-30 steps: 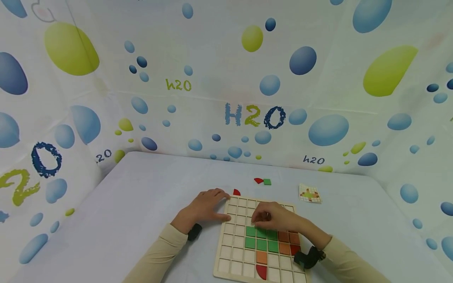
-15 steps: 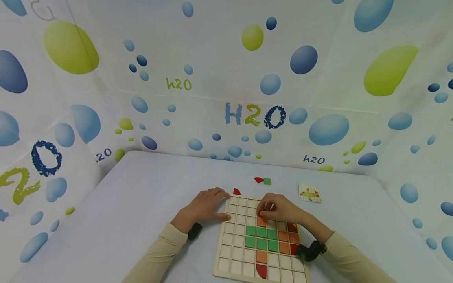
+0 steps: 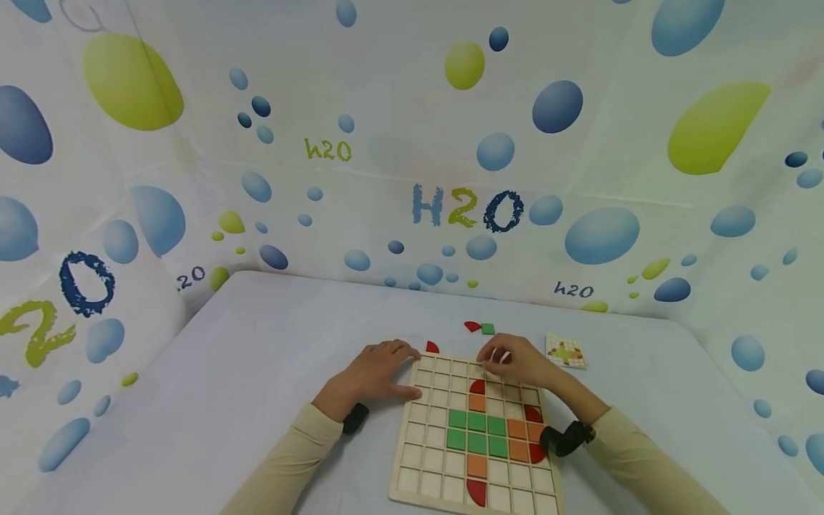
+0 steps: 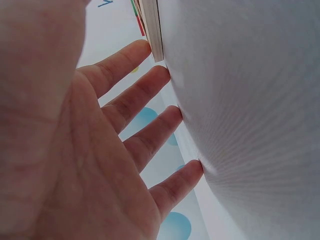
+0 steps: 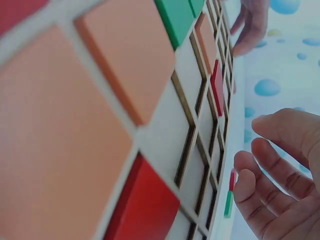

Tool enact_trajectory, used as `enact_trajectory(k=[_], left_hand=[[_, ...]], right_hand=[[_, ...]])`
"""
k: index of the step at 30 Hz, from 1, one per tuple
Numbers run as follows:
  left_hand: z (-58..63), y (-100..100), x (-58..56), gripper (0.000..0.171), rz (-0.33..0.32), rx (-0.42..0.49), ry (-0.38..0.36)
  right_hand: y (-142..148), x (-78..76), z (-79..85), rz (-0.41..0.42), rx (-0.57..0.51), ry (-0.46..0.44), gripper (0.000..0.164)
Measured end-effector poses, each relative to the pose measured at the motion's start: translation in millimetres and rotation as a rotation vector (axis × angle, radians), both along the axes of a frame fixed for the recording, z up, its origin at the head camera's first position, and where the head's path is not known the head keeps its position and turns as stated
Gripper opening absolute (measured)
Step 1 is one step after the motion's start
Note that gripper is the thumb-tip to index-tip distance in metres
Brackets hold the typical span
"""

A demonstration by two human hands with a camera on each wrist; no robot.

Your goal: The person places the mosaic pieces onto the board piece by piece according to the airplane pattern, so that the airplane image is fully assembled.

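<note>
A wooden grid board [image 3: 417, 433] lies on the white-covered table. Green square tiles [image 3: 477, 422] fill two short rows in its middle, with orange tiles [image 3: 517, 429] beside them. Above the green block sit an orange tile [image 3: 477, 403] and a rounded red tile [image 3: 477, 387]. My left hand [image 3: 380, 372] rests spread at the board's left edge; in the left wrist view its fingertips touch the board's corner and the cloth. Over the board's far side hovers my right hand [image 3: 518, 361], fingers loosely bent. The right wrist view shows this hand [image 5: 285, 175] holding nothing.
Behind the board lie a red quarter-round tile [image 3: 433, 347], another red tile [image 3: 473, 327] and a green tile [image 3: 488, 329]. A small picture card [image 3: 566, 352] with a coloured grid pattern is at the back right. A patterned cloth hangs behind the table.
My right hand has moved away toward the board's far edge, letting go of the red tile in the cell above the orange one. My left hand has stayed in place.
</note>
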State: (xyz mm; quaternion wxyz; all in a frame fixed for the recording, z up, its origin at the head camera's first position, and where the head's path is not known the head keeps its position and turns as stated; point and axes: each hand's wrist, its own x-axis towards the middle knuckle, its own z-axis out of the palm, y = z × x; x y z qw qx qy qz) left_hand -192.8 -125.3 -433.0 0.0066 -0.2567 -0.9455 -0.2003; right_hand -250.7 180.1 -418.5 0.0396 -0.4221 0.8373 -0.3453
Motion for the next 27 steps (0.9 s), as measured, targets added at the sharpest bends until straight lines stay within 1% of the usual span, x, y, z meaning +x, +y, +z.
enact_trajectory(k=[4, 11, 15, 23, 27], left_hand=[[0.3, 0, -0.4, 0.059, 0.002, -0.003, -0.003], [-0.5, 0, -1.4, 0.059, -0.010, -0.008, 0.001], [-1.1, -1, -1.5, 0.059, 0.002, -0.014, -0.001], [0.3, 0, -0.4, 0.059, 0.008, -0.012, -0.007], [1.6, 0, 0.5, 0.059, 0.009, -0.012, -0.006]], right_hand=[[4, -6.1, -1.5, -0.021, -0.005, 0.002, 0.010], [10, -15.7, -6.8, -0.091, 0.008, 0.011, 0.009], [10, -22.8, -6.3, -0.113, 0.009, 0.016, 0.009], [9, -37.3, -5.1, -0.167, 0.001, -0.093, 0.012], [7, -42.4, -5.4, -0.218, 0.007, -0.133, 0.013]])
